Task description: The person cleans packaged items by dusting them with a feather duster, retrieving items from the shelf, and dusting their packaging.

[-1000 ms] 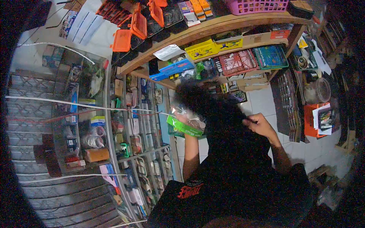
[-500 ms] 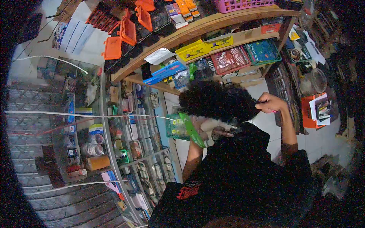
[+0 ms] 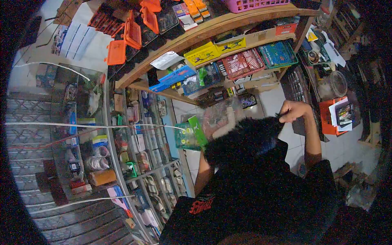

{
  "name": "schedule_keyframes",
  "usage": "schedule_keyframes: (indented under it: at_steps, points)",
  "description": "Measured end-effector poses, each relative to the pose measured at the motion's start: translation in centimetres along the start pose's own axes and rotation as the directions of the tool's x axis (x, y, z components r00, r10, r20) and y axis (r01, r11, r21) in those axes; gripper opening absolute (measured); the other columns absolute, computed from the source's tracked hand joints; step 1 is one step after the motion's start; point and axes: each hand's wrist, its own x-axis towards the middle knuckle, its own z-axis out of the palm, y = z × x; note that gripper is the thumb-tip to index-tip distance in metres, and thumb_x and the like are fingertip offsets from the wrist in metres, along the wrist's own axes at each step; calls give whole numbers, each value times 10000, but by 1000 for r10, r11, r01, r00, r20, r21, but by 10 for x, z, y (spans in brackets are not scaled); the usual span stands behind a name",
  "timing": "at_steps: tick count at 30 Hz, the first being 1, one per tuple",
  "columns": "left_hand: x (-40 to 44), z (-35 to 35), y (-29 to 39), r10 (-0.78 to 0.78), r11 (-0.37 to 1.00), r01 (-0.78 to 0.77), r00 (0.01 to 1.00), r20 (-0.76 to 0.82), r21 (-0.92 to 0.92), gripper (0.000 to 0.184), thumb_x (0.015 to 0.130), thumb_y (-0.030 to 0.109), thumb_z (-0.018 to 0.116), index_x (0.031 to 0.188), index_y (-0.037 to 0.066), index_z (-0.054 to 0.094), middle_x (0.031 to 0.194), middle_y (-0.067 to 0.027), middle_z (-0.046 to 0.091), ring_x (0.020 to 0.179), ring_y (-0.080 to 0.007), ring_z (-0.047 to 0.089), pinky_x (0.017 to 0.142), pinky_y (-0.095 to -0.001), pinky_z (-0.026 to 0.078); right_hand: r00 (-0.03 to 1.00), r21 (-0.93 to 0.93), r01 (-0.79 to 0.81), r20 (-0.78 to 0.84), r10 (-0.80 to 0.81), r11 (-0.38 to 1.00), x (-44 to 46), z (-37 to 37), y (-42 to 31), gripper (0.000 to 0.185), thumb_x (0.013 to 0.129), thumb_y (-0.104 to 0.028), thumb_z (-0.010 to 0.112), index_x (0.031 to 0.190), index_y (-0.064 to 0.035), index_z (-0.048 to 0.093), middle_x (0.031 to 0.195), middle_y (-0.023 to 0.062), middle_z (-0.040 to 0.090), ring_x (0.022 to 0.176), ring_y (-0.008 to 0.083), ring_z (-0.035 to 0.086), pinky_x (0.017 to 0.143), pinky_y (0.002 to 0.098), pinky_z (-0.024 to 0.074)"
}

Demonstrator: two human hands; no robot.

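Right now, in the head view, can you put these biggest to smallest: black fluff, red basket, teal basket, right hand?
1. Black fluff
2. Red basket and teal basket: too alike to rank
3. Right hand
The fluff may look bigger because it seems nearer.

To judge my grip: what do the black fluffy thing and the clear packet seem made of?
The black fluffy thing looks like dull, soft fibre or hair: its edge is fuzzy. The clear packet is probably smooth plastic film, since the background shows through.

Wooden shelf, pink basket on top, red basket, teal basket below.
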Motion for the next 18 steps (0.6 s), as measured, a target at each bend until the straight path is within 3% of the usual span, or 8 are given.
schedule_keyframes:
  at_steps: [3, 7, 11, 14, 18]
  points:
    - [-4, -2, 1, 10, 1000, -10, 1000, -11, -16, 680, 884, 625, 367, 1373, 153, 361, 1301, -144, 457, 1146, -273, 474, 984, -444, 393, 951, 178, -173, -226, 211, 969, 2, 2, -1, 465, 897, -362, 608, 539, -89, 490, 452, -49, 416, 386, 43, 353, 365, 252, 272]
    - [0, 1, -1, 4, 1000, -4, 1000, 3, -2, 680, 884, 624, 368, 1374, 153, 361, 1302, -144, 456, 1148, -272, 473, 985, -444, 393, 988, 22, -131, 82, 129, 991, 8, 4, -1, 460, 908, -346, 599, 544, -87, 488, 498, -65, 412, 446, 29, 343, 388, 244, 270]
    - [-4, -7, 2, 47, 997, -50, 998, -42, -53, 680, 885, 623, 368, 1375, 152, 360, 1303, -144, 456, 1150, -272, 472, 986, -443, 392, 994, -5, -91, -66, 90, 996, 10, 8, -2, 439, 914, -333, 592, 568, -84, 488, 503, -76, 402, 440, 33, 351, 386, 250, 267]
    - [-13, -28, 13, 133, 975, -157, 979, -156, -158, 680, 885, 622, 369, 1376, 152, 360, 1304, -145, 455, 1152, -272, 471, 987, -443, 391, 937, 165, -163, -284, 205, 973, 21, 27, -11, 430, 911, -333, 595, 578, -79, 498, 500, -70, 406, 441, 35, 356, 386, 250, 273]
    - [-18, -37, 23, 182, 947, -231, 959, -218, -223, 679, 885, 621, 369, 1376, 152, 359, 1305, -145, 454, 1154, -271, 470, 988, -443, 390, 988, 60, -101, -111, 107, 993, 32, 42, -1, 432, 919, -327, 584, 577, -79, 497, 501, -69, 397, 439, 36, 350, 387, 251, 264]
